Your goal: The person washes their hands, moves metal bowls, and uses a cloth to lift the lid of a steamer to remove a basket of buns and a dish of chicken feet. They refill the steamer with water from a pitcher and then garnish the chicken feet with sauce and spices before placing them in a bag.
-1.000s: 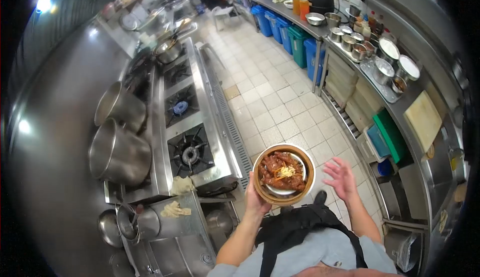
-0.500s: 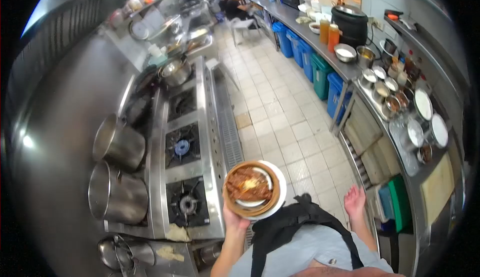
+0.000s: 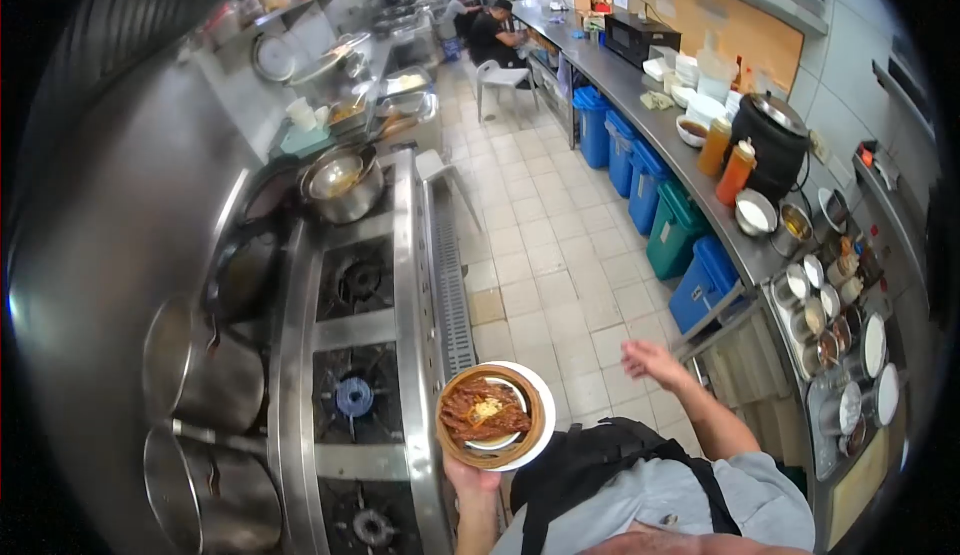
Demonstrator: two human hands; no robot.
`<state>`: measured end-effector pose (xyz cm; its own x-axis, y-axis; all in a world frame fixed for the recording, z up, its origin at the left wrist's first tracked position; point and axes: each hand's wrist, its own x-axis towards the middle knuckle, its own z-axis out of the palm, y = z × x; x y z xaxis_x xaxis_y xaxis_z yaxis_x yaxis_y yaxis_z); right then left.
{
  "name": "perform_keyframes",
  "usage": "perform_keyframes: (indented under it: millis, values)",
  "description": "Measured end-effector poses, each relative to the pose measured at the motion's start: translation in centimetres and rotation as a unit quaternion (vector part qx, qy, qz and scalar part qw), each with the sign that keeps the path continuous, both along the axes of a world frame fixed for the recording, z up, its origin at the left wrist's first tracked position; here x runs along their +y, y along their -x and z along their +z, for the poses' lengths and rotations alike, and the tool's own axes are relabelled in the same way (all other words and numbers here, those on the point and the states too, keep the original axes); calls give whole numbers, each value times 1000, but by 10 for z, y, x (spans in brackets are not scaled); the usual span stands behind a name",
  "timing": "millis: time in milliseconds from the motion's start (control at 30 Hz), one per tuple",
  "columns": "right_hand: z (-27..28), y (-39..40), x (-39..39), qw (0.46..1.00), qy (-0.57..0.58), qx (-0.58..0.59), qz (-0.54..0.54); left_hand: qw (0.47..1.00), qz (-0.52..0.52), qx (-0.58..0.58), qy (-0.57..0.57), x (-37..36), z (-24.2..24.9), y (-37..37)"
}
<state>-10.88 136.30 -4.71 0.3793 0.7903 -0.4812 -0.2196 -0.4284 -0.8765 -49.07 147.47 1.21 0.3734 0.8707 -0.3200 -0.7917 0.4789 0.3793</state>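
Note:
My left hand (image 3: 472,473) holds a white plate (image 3: 541,433) from below at its near left side. On the plate sits a round bamboo steamer basket (image 3: 447,439), and inside it a white dish carries reddish-brown braised food (image 3: 478,411) topped with pale yellow bits. The basket is beside the front edge of the stove. My right hand (image 3: 654,363) is raised over the tiled floor with fingers apart, holding nothing. A black strap bag or apron lies across my front.
On the left is the stove (image 3: 405,355) with a lit burner (image 3: 353,397), a steel pot (image 3: 345,187) and large pots (image 3: 205,365). On the right, a steel counter (image 3: 640,90) bears sauce bottles and bowls; blue bins (image 3: 704,280) stand below. Two people (image 3: 492,40) sit at the back.
The view has shifted forward along the aisle. My right hand has come forward and inward from beside the right counter. My left hand still holds the plate and basket, slightly lower in view.

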Motion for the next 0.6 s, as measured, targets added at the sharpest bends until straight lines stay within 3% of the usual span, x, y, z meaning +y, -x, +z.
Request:
perform_keyframes:
  millis: [100, 133, 200, 233, 300, 333, 400, 600]
  values:
    - [-4, -24, 18, 985, 100, -76, 122, 999, -37, 28, -11, 78, 4, -32]
    - [-5, -45, 18, 986, 96, -71, 116, 998, -43, 33, -14, 99, 14, -49]
    - [-13, -74, 23, 943, 102, -277, 155, 995, -87, 43, -31, 147, 27, -78]
    - [-16, -85, 26, 946, 104, -271, 143, 993, -107, 27, -34, 169, 31, -93]
    - [-4, -97, 36, 983, 90, -147, -64, 989, -138, 47, -30, 211, 37, -126]
    - [-3, -104, 41, 983, 89, -142, -75, 986, -156, 60, -25, 231, 37, -144]
    - [-12, -116, 49, 971, 84, -23, -223, 984, -170, 54, -26, 269, 25, -183]
    - [-64, -147, 64, 913, 46, 104, -391, 975, -214, 55, -34, 365, 23, -308]
